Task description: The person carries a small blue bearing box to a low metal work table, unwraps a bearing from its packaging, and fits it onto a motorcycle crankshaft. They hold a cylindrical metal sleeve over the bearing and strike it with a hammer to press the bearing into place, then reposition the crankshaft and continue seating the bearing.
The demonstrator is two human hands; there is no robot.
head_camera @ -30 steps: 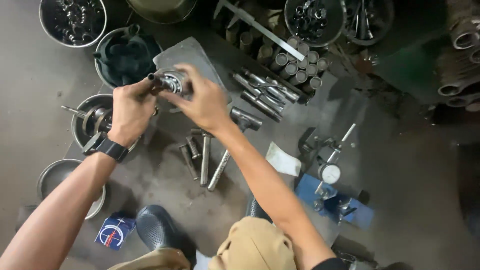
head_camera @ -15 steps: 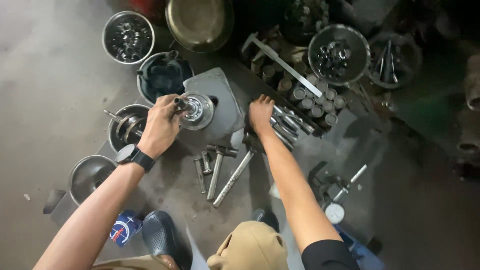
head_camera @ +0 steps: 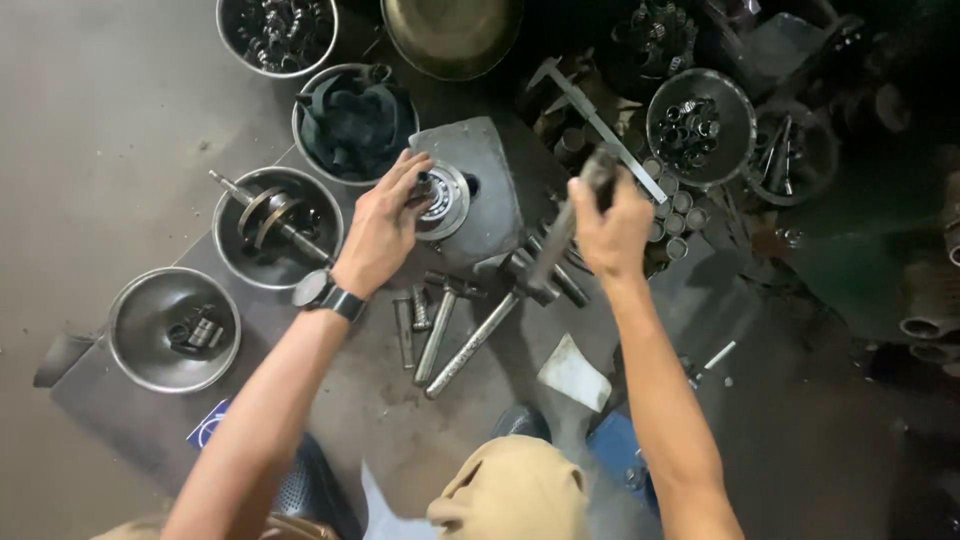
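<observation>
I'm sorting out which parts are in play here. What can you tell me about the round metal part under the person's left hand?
The round metal part is a shiny silver disc with a dark centre ringed by what looks like a bearing. It lies flat on a grey metal block beside a bowl of dark cloth. A short stub sticks out from its left side. The left hand rests its fingertips on that side, hiding the near edge. Its underside cannot be seen.

Only one package: a small blue box (head_camera: 212,428) with a white round mark, flat on the floor beneath the left forearm, just below the nearest steel bowl (head_camera: 174,329).
</observation>
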